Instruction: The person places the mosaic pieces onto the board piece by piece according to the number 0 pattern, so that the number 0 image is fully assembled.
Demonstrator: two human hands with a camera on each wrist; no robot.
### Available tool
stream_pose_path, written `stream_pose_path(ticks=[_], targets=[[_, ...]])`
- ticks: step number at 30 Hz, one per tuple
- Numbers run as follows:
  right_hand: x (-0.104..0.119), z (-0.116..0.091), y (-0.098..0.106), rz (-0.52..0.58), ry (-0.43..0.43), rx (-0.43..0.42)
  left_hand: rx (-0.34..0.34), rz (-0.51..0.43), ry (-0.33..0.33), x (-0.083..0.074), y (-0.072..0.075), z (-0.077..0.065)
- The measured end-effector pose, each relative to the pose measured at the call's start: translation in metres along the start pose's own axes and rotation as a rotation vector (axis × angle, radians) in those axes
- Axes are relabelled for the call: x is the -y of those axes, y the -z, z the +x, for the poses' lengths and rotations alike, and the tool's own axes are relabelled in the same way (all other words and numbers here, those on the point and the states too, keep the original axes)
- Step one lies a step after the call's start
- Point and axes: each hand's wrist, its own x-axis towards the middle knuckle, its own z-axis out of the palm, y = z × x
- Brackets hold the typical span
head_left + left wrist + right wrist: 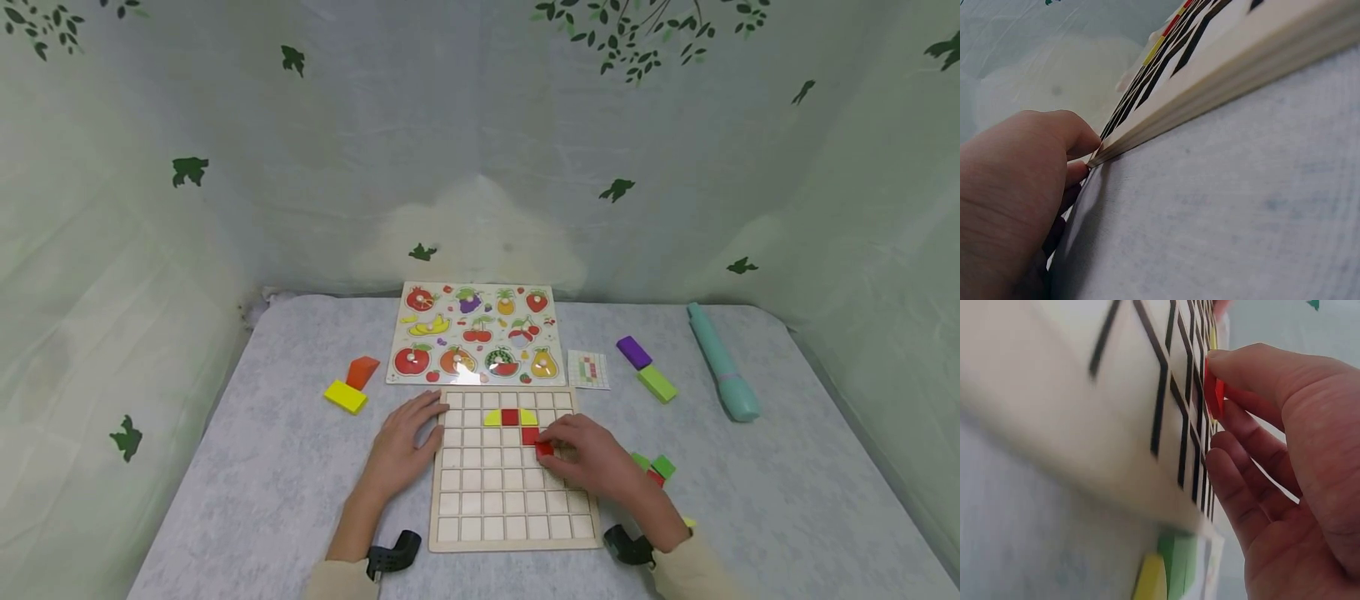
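Observation:
My right hand [588, 457] pinches a red square tile [544, 449] between thumb and fingertips, low over the wooden grid board [491, 504]. In the right wrist view this red tile [1212, 394] stands tilted at the grid, the other fingers loosely bent below it. Just up and left of it lies a second red tile [529, 436]. In a row above, another red tile [510, 417] sits between two yellow curved-edge tiles [492, 417]. My left hand [405, 442] rests at the board's left edge; in the left wrist view, its thumb and a fingertip touch the corner.
Behind the board lies a fruit puzzle [480, 382], with a small pattern card [588, 369] beside it. Orange [362, 372] and yellow [346, 397] blocks lie left. To the right are purple [633, 352] and green [657, 385] blocks, a teal tapered object [722, 367] and several small tiles [663, 466].

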Motion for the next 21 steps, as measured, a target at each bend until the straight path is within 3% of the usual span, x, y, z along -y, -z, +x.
stream_pose_path(ticks=[12,21], targets=[[0.011,0.003,-0.012,-0.059,0.047,0.016,-0.006,-0.007,-0.007,0.0,0.0,0.0],[0.009,-0.003,-0.004,-0.07,-0.034,0.017,-0.007,-0.005,-0.008,0.0,0.0,0.0]])
